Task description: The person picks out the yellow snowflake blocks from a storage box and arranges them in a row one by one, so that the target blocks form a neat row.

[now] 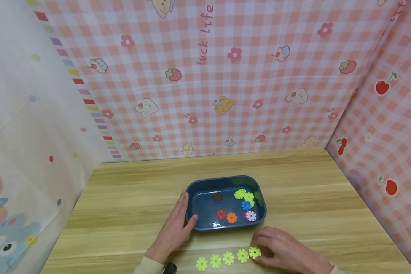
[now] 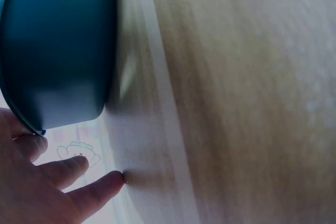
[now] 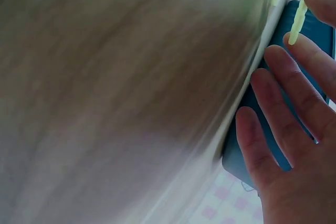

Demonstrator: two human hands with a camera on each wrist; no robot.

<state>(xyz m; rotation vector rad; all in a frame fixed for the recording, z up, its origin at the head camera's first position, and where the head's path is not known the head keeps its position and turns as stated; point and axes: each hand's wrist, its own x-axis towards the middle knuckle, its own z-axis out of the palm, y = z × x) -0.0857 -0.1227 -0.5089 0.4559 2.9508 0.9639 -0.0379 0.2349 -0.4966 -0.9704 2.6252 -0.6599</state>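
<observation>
Disc point(image 1: 255, 256) pinched in my right hand point(image 1: 281, 247) at bottom centre might knock the row point(image 1: 228, 254) askew if my grip slips.

Tub point(image 1: 203, 208) on tbl point(image 1: 123, 198). L hand point(image 1: 172, 231) at tub's L side. Row of 4 discs point(image 1: 228, 254) in front of tub, btwn hands; R hand point(image 1: 279, 247) w/ single disc point(image 1: 255, 248) just R of row. Other discs point(image 1: 231, 214) in tub, mostly R half. Cloth point(image 1: 239, 83) behind tbl.
</observation>
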